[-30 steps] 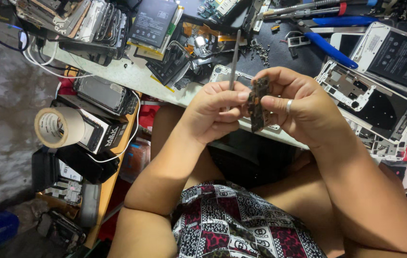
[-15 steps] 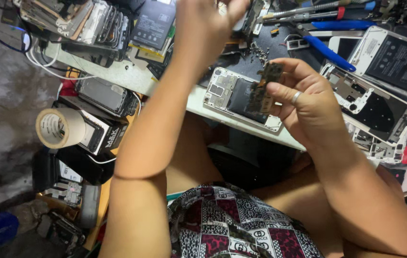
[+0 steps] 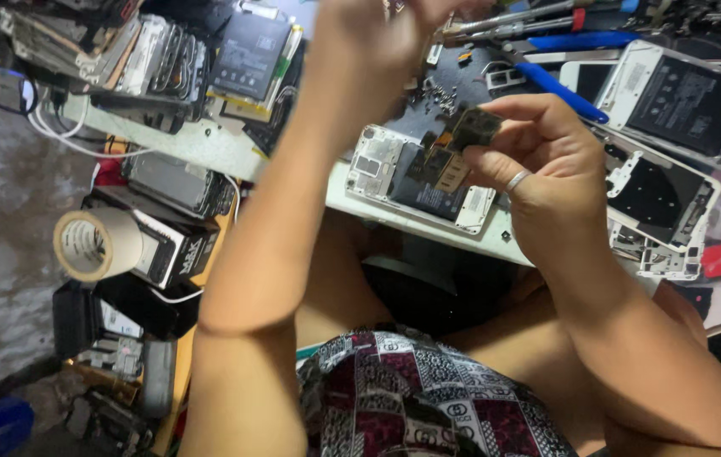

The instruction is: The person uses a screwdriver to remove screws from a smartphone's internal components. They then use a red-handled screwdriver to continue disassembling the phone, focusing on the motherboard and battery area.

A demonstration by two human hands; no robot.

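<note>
Right hand (image 3: 538, 156) pinches small dark circuit board (image 3: 472, 127) at fingertips, above opened phone (image 3: 415, 173) on counter (image 3: 208, 148). Left hand (image 3: 369, 34) raised, partly out of frame; grip unclear. Best: hold board by edges, steady.

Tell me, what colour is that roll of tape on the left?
The roll of tape is cream or pale beige, seen clearly in the head view.

Your arms are bare to above the elbows, no sleeves, no watch, no gloves. Your right hand (image 3: 538, 169) wears a plain silver ring (image 3: 517, 180) on one finger. Your left hand (image 3: 369, 34) is blurred, bare as far as visible. You wear a patterned garment (image 3: 428, 398), maroon, black and white, geometric print
</note>
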